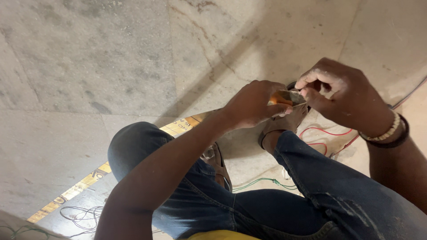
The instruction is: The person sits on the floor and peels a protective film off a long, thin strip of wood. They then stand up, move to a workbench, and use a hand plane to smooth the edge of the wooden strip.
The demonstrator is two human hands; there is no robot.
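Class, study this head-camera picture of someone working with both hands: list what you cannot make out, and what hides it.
- The small orange and metal tool: mostly covered by the left hand and right hand, head view; its kind is unclear.
- Red wire: its far end runs behind the right wrist.
- Yellow measuring strip: partly hidden under the knee; markings too small.

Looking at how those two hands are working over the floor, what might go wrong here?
The left hand grips an orange-handled tool whose metal end sits right against the right hand fingers; a slip might nick them. Loose red wire and green wire lie by the sandalled feet, so a foot could snag them when the person shifts. The folding ruler under the knee might get stepped on.
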